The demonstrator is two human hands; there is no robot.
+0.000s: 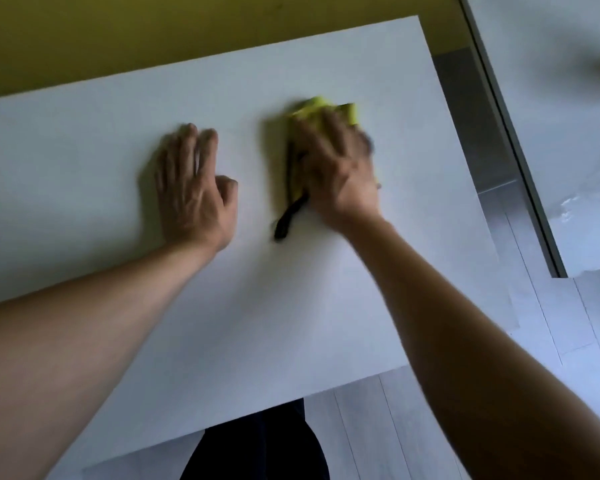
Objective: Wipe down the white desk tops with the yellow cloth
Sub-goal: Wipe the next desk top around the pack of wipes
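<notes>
a: item, cloth (321, 109): on desk (101, 150), toward 1 o'clock, under right hand (338, 171); fingers flat, pressing. black strap (288, 216) trails at 6.
b: left hand (191, 188)?
a: flat on desk at 9 of cloth, holding nothing.
b: step?
a: mid-wipe, likely. next: sweep toward unwiped edges, even pressure.

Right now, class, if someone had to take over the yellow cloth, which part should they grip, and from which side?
Probably the far edge of the yellow cloth, coming in from the wall side. That folded edge pokes out beyond the fingers of the right hand, which presses the rest flat on the white desk top. The black strip trailing nearer looks too thin to trust.
</notes>
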